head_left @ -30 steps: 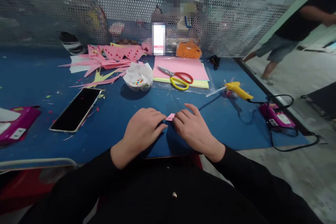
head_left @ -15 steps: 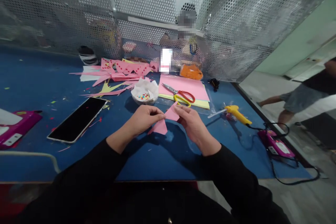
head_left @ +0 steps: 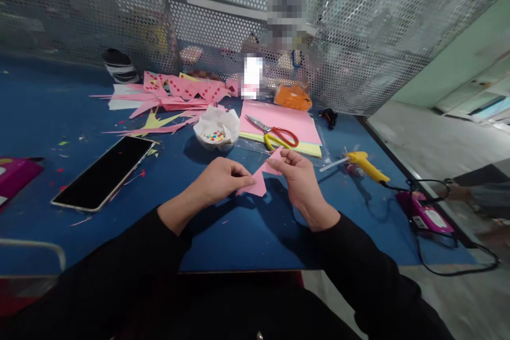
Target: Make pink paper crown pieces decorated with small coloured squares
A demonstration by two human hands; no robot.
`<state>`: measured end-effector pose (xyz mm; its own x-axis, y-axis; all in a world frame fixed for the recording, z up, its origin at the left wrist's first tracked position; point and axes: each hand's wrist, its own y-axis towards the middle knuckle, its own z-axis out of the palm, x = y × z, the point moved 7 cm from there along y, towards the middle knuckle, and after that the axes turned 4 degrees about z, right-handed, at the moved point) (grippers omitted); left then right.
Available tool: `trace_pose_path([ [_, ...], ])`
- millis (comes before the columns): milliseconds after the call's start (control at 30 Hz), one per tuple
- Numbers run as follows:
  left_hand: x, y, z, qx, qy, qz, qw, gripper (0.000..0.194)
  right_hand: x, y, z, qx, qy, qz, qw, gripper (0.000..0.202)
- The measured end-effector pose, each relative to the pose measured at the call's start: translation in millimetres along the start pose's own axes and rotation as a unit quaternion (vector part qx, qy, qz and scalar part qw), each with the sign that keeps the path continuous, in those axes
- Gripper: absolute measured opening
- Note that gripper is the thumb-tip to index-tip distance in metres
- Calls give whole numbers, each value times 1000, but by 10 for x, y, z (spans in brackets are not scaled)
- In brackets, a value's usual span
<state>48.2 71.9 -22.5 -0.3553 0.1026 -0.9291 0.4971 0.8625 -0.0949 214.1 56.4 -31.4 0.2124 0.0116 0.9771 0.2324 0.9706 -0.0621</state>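
Note:
Between my two hands is a cut piece of pink paper [head_left: 258, 185], held just over the blue table [head_left: 247, 239]. My left hand [head_left: 217, 180] pinches its lower left end with thumb and fingers. Its upper right end is gripped by my right hand [head_left: 300, 183], whose fingers hide part of it. Scissors [head_left: 274, 131] with red and yellow handles lie beyond my right hand on a stack of pink and yellow paper [head_left: 297, 115]. A bowl lined with white paper [head_left: 218, 130], with small coloured bits inside, stands beyond my left hand.
Left lies a black-screened phone [head_left: 105, 172]; behind it are pink paper cutouts [head_left: 191, 90] and scraps. A yellow glue gun [head_left: 364, 166] with its cord and a magenta packet [head_left: 426, 215] are right. An orange packet [head_left: 292, 97] sits near the perforated screen [head_left: 223, 21].
The pink paper is spread wider between my hands, showing its zigzag outline, and my right hand has moved slightly right. The view has shifted a little; the passer-by at right is mostly out of view.

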Motion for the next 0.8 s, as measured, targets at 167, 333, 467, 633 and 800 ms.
trace_pose_path([
  [167,90,43,-66,-8,3,-2,1000,19,156,71,-237,-74,35,-60,995,29],
  [333,41,11,-330,-149,113,29,982,16,421,4,-413,-159,-41,-200,966,20],
  [467,-52,-60,-294,-187,-12,54,981,25,648,-342,-173,-170,-286,-407,851,15],
  [633,89,-69,183,11,-283,-84,955,44,557,-733,303,-24,-474,-607,637,38],
  [800,148,-81,191,0,-359,-111,927,26,426,-740,401,50,-502,-616,605,54],
])
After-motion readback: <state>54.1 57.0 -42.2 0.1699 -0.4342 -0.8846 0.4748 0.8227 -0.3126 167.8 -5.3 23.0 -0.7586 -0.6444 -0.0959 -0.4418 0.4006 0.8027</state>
